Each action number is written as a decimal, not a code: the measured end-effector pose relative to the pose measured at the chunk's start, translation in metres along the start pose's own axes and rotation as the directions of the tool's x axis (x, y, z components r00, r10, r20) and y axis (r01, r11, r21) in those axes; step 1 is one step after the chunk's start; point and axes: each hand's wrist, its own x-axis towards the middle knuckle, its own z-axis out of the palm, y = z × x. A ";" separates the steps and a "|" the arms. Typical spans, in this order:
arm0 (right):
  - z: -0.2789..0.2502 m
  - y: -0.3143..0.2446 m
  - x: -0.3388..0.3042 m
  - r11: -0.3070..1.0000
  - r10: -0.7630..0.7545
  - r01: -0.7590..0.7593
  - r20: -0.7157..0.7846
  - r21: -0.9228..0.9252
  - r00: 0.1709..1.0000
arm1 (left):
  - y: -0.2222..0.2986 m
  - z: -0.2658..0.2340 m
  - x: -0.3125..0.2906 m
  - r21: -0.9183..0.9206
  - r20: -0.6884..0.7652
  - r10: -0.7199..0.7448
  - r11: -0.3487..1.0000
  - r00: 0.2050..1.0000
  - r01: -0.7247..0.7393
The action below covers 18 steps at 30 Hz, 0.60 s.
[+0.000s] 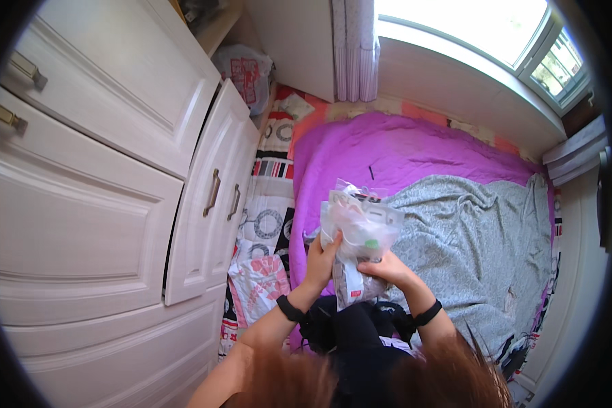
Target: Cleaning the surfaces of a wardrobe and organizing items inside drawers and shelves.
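Several clear plastic packets [357, 224] are bunched together in front of my body, held up between both hands. Pale pinkish contents and a small green patch show through the film; what exactly is inside I cannot make out. My left hand [322, 260] grips the bundle at its left side, thumb lying on the front. On the lower right, my right hand [386, 269] closes round it with the thumb across the plastic. Below the hands hangs another clear packet [352, 285] with a small red label. Each wrist wears a black band.
A purple quilt [347, 143] covers the floor ahead, with a rumpled grey blanket [469, 231] on its right. White cabinets [81, 217] with metal handles line the left. A pink-and-white plastic bag [260, 285] lies beside them, and another bag [246, 75] sits on a shelf. The window [469, 27] is beyond.
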 end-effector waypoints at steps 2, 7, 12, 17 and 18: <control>-0.010 -0.011 -0.007 0.997 0.067 -0.063 0.075 -0.051 0.995 | 0.019 0.008 0.003 0.107 0.052 0.065 0.992 0.997 -0.070; 0.012 -0.059 0.010 0.968 -0.038 0.093 0.230 -0.232 0.972 | 0.062 -0.031 0.023 0.087 0.155 0.324 0.937 0.933 -0.340; 0.061 -0.104 0.082 0.906 -0.147 0.258 0.322 -0.336 0.935 | 0.107 -0.086 0.021 0.180 -0.017 0.330 0.930 0.944 -0.322; 0.088 -0.113 0.145 0.928 -0.175 0.258 0.297 -0.269 0.939 | 0.160 -0.160 0.052 0.172 0.332 -0.071 0.985 0.941 0.014; 0.096 -0.119 0.160 0.934 -0.208 0.280 0.302 -0.222 0.931 | 0.155 -0.183 0.077 0.266 0.300 -0.021 0.962 0.954 -0.063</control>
